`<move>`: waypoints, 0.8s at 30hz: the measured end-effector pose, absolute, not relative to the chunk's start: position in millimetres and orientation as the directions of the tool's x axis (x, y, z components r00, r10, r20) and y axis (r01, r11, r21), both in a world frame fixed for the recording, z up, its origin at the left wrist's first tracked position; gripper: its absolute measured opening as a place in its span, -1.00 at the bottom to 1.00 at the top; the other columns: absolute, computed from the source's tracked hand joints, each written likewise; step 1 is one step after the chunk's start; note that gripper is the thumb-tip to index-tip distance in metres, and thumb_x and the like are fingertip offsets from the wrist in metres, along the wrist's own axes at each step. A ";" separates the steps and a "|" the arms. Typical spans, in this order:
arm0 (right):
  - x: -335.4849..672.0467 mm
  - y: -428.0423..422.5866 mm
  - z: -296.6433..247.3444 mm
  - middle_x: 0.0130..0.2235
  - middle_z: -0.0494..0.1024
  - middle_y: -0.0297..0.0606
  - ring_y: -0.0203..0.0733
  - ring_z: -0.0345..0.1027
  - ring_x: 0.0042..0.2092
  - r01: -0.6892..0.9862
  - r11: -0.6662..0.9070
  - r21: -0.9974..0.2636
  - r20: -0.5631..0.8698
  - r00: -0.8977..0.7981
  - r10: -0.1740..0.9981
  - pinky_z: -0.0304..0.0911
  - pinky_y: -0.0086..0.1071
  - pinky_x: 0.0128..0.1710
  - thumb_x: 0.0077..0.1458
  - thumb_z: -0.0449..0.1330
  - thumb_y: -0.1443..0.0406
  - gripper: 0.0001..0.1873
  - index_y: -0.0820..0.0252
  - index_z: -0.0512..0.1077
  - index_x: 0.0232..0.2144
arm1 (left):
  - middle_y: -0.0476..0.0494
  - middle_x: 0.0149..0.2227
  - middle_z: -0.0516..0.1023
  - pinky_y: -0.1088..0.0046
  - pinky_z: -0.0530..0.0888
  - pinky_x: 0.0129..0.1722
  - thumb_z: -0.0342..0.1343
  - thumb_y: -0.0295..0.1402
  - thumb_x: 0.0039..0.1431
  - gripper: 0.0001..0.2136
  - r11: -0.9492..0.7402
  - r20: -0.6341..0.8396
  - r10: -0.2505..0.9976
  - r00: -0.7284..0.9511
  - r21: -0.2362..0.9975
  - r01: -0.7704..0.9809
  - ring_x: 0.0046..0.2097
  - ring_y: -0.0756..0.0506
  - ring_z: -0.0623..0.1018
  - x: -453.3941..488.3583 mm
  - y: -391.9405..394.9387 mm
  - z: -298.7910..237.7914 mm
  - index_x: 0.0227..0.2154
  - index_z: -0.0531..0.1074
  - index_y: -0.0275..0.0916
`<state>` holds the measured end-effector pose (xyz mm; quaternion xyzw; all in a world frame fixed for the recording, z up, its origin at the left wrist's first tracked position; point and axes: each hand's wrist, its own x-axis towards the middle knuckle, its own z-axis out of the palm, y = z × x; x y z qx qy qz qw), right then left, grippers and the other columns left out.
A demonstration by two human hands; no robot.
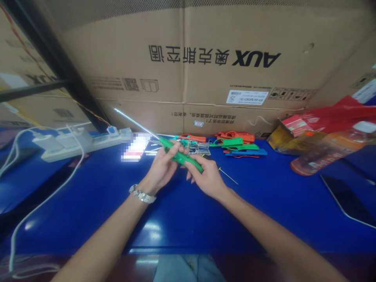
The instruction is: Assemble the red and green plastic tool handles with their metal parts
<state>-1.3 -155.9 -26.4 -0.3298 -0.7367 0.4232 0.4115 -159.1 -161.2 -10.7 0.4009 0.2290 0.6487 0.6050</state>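
A green long-necked lighter [190, 158] with a thin metal tube is held tilted above the blue table, its tube pointing up and to the left. My left hand [164, 166] is closed round the front of the green body, close to where the tube begins. Around the rear end of the handle the fingers of my right hand [207, 174] are closed. A thin metal shaft [229, 176] with a yellow end sticks out past my right hand; whether that hand holds it or it lies on the table, I cannot tell. Behind my hands lie loose metal parts [202, 148].
Several green, orange and blue lighter bodies [237, 141] lie at the back against a large cardboard box [205, 82]. A power strip [64, 149] with white cables is on the left. To the right are a drink bottle [329, 150], a small box [282, 137] and a phone [346, 196].
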 end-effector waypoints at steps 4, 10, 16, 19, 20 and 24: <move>-1.9 -158.6 -23.9 -0.49 0.55 -0.35 -0.35 0.38 -0.56 0.150 0.482 -0.864 0.382 -0.430 0.818 0.34 -0.48 -0.48 0.28 0.11 0.15 -0.74 0.19 0.50 -0.23 | -0.01 -0.41 0.48 0.57 0.42 -0.55 0.29 -0.21 0.14 -0.76 -0.185 0.252 0.967 0.032 0.785 -0.592 -0.34 -0.02 0.54 -155.9 -161.9 -8.2 -0.39 0.41 -0.27; -4.0 -165.1 -18.9 -0.55 0.49 -0.37 -0.33 0.38 -0.54 0.214 0.532 -0.819 0.428 -0.390 0.816 0.31 -0.47 -0.44 0.28 0.10 0.19 -0.75 0.18 0.47 -0.37 | -0.07 -0.41 0.56 0.55 0.43 -0.59 0.33 -0.06 0.04 -0.62 -0.186 0.196 0.980 -0.040 0.817 -0.546 -0.40 -0.05 0.58 -152.4 -163.2 -8.2 -0.33 0.44 -0.30; -9.1 -165.7 -29.3 -0.46 0.50 -0.37 -0.34 0.36 -0.52 0.191 0.479 -0.857 0.368 -0.425 0.827 0.27 -0.48 -0.46 0.31 0.04 0.16 -0.80 0.14 0.33 -0.29 | -0.17 -0.37 0.63 0.42 0.57 -0.38 0.27 0.05 0.05 -0.53 -0.201 0.142 0.978 -0.154 0.842 -0.500 -0.36 -0.09 0.62 -149.6 -161.8 -9.6 -0.29 0.47 -0.33; -11.4 -166.3 -35.7 -0.47 0.47 -0.39 -0.34 0.34 -0.53 0.184 0.444 -0.877 0.336 -0.428 0.839 0.24 -0.49 -0.49 0.32 0.02 0.14 -0.77 0.12 0.26 -0.34 | -0.14 -0.30 0.63 0.45 0.56 -0.37 0.31 -0.02 0.05 -0.56 -0.231 0.153 0.970 -0.188 0.823 -0.519 -0.35 -0.06 0.62 -147.3 -161.8 -8.9 -0.19 0.46 -0.30; -12.2 -166.9 -37.2 -0.47 0.46 -0.39 -0.34 0.33 -0.53 0.182 0.436 -0.881 0.329 -0.427 0.843 0.24 -0.49 -0.50 0.32 0.02 0.13 -0.77 0.11 0.25 -0.34 | -0.11 -0.32 0.63 0.45 0.56 -0.36 0.31 -0.04 0.06 -0.58 -0.237 0.155 0.968 -0.195 0.815 -0.529 -0.36 -0.05 0.61 -146.6 -162.1 -8.6 -0.19 0.45 -0.28; -16.8 -171.3 -41.6 -0.48 0.43 -0.41 -0.36 0.29 -0.56 0.144 0.394 -0.908 0.298 -0.438 0.848 0.20 -0.49 -0.53 0.33 0.01 0.12 -0.79 0.11 0.25 -0.29 | -0.02 -0.50 0.54 0.41 0.57 -0.34 0.19 0.05 0.14 -0.60 -0.239 0.139 0.967 -0.212 0.782 -0.575 -0.40 -0.06 0.60 -144.9 -163.1 -7.7 -0.33 0.40 -0.25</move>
